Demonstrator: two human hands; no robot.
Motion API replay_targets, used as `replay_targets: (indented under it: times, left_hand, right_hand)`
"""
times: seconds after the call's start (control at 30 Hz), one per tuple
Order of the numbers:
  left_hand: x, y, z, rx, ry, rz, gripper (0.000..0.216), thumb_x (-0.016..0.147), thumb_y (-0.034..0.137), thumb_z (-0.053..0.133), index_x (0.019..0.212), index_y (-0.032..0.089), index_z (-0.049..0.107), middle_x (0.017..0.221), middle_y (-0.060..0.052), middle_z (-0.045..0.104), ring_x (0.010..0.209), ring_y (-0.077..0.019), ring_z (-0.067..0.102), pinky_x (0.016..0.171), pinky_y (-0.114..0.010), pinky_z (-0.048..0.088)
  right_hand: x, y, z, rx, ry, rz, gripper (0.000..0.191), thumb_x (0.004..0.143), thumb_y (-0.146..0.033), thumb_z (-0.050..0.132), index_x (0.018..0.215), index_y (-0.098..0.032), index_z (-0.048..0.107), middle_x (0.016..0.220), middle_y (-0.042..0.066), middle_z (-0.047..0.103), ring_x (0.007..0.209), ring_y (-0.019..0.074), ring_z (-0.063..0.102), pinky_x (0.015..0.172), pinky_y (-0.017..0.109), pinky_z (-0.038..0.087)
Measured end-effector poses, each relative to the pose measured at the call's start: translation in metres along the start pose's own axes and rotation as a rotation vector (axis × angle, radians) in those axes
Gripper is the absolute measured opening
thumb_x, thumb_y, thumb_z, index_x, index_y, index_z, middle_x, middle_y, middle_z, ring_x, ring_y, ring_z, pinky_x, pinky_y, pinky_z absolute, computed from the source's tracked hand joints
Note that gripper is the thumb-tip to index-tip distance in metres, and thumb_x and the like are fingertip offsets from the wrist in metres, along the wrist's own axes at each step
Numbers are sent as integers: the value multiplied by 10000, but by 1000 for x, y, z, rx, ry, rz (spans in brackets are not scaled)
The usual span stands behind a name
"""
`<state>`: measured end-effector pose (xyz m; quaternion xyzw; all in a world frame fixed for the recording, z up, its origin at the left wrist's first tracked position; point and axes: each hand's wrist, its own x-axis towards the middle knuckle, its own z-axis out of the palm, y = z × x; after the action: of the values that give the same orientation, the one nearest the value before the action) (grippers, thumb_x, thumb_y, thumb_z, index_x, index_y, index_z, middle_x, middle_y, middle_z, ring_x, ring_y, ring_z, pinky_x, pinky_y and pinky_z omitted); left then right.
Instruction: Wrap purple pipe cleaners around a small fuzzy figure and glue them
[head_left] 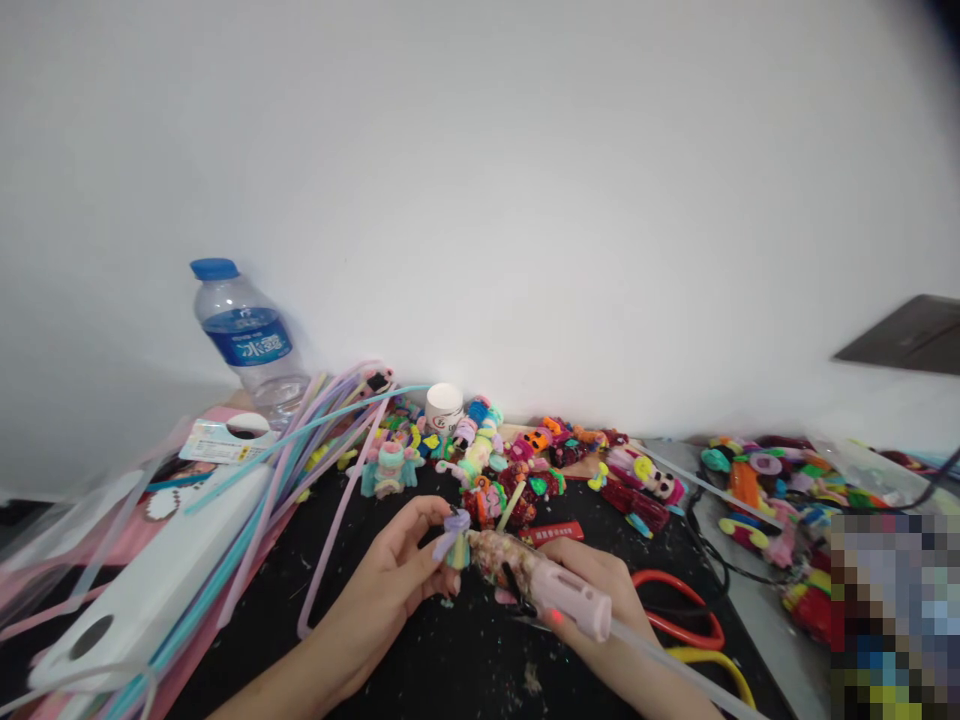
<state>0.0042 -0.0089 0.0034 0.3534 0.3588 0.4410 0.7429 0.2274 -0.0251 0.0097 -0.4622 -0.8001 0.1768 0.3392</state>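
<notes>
My left hand (409,560) pinches a small pipe-cleaner piece (454,540) in lilac, yellow and pale green. In my right hand (600,590) is a pink hot glue gun (562,590), its fingers wrapped around the body. A translucent glue stick (652,650) runs out of its back end, and a small red light glows on its side. The gun's stained front end points left, right beside the pipe-cleaner piece; whether the nozzle touches it I cannot tell. Close behind both hands lie colourful pipe-cleaner figures (476,455) and a red label (551,532).
Long pastel pipe cleaners (255,520) lie across a white handled board (150,580) at left. A water bottle (247,340) leans on the wall. A paper cup (444,405) stands at the back. Red-handled scissors (701,600) lie right, near more pipe-cleaner pieces (750,490) and a black cable (712,540).
</notes>
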Motion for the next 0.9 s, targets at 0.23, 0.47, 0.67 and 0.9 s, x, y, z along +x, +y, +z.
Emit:
replay_targets:
  times: [0.23, 0.47, 0.67, 0.9]
  left_hand:
    - [-1, -2, -2, -95, -18, -23, 186, 840, 212, 595, 1009, 265, 539, 918, 35, 490, 655, -48, 510, 651, -211, 435]
    - [0, -1, -2, -127, -17, -27, 228, 820, 199, 623, 1023, 259, 538, 901, 28, 511, 630, -49, 505, 617, -208, 433]
    - [-1, -1, -1, -147, -4, -37, 233, 815, 188, 632, 1018, 255, 541, 914, 23, 527, 661, -55, 501, 630, -209, 441]
    - [-2, 1, -1, -177, -20, -66, 249, 798, 204, 655, 1021, 240, 550, 818, 21, 554, 613, -58, 501, 589, -200, 420]
  right_hand:
    - [-2, 1, 1, 25, -14, 58, 153, 746, -310, 577, 771, -161, 600, 611, 10, 615, 508, 132, 530, 487, 226, 373]
    - [-2, 4, 2, 38, -28, 73, 112, 724, -252, 577, 790, -162, 596, 634, 6, 609, 527, 128, 523, 502, 221, 374]
    - [0, -3, -3, 29, 4, 22, 180, 761, -319, 539, 781, -150, 598, 634, 26, 623, 530, 141, 550, 509, 230, 397]
    - [-1, -5, -5, -8, -26, 58, 175, 766, -323, 529, 771, -164, 602, 645, 22, 637, 523, 142, 553, 528, 240, 412]
